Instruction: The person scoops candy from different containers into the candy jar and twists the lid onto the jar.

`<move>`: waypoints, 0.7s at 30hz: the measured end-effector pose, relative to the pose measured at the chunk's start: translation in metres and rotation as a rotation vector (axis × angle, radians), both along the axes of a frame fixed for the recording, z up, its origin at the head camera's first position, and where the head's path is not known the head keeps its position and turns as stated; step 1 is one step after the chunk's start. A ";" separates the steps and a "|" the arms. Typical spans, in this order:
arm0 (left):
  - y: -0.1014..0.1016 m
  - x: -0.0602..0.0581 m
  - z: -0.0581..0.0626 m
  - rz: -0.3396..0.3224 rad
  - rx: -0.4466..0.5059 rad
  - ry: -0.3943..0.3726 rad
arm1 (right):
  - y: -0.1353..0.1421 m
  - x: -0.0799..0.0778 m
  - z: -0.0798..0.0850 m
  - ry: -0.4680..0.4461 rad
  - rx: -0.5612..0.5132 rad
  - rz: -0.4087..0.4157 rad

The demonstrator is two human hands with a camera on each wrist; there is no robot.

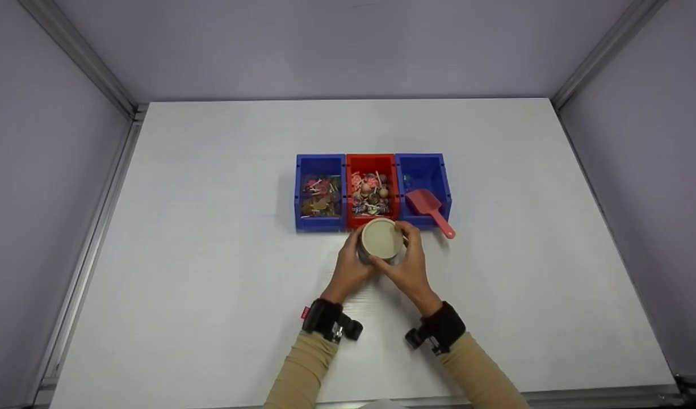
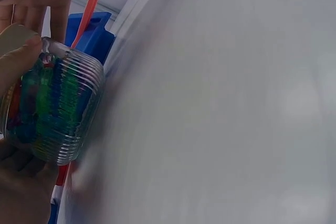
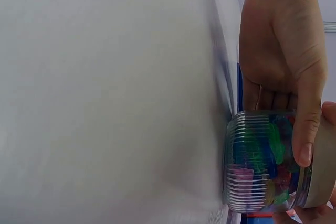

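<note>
A clear ribbed jar (image 2: 65, 108) with colourful pieces inside is held between both hands just in front of the bins. A round beige lid (image 1: 381, 238) covers its top. My left hand (image 1: 351, 268) grips the jar's body from the left, its thumb along the side in the right wrist view. From the right, my right hand (image 1: 409, 270) grips the lid, thumb at the near edge and fingers at the far side. In the right wrist view the jar stands upright close over the table, its lid end pointing right in the picture.
Behind the jar stand three joined bins: a left blue bin (image 1: 319, 223) with wrapped sweets, a red bin (image 1: 371, 162) with lollipops, and a right blue bin (image 1: 422, 165). A pink scoop (image 1: 424, 201) leans in the right bin, handle over its front edge. A white table (image 1: 212, 284) lies beneath.
</note>
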State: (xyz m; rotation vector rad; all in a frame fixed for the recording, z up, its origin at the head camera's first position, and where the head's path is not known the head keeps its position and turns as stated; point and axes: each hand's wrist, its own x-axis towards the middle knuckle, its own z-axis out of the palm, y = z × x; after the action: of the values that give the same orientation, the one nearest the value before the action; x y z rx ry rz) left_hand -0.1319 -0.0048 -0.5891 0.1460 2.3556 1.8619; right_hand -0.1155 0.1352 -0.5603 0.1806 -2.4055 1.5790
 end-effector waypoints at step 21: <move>-0.002 0.001 -0.002 -0.010 -0.019 0.049 | 0.003 -0.003 0.006 0.041 0.117 0.031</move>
State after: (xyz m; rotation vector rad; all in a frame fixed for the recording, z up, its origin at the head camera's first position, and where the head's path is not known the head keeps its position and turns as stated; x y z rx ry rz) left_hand -0.1309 -0.0065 -0.5908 0.2030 2.3995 1.8515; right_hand -0.1187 0.1384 -0.5545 0.2707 -2.4762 1.4335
